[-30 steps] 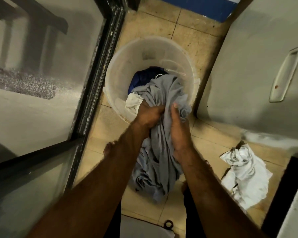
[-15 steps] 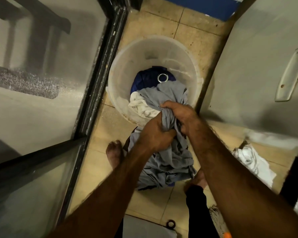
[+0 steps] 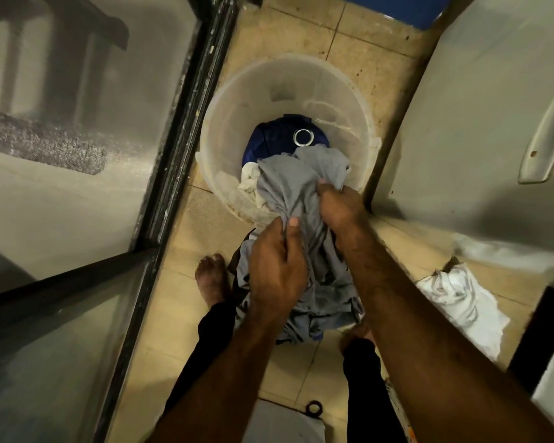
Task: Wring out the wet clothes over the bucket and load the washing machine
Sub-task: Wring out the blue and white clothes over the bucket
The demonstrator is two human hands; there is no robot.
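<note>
Since a second ago the hands have taken a new hold. Then they squeezed side by side; now one sits lower in the frame than the other, with a twisted stretch of cloth between them.

Lowest, below centre, the loose tail of the grey cloth (image 3: 320, 295) hangs in front of the person's legs and above a bare foot (image 3: 210, 279). It is probably slack because only the upper part is being worked.

Just above it, the left hand (image 3: 279, 266) is closed round a gathered bunch, thumb pressed on the fabric. Up and to the right, the right hand (image 3: 339, 209) is also clenched on the cloth, knuckles toward the bucket. Creases run between the two grips, which fits a wringing twist.

The top of the cloth drapes over the near rim of the bucket (image 3: 224, 123) at centre frame, so water should fall inside and not onto the tiles. A blue cloth (image 3: 269, 139) with a metal ring (image 3: 303, 136) on it lies in the bucket, with a white cloth (image 3: 248, 180) beside it. Both look not yet wrung.

At lower right a white rag (image 3: 461, 302) lies crumpled on the floor, well apart from the bucket. The grey body (image 3: 477, 123) filling the right edge may be the washing machine, though the frame cuts it off. Nothing is loaded yet, so the task looks early.
</note>
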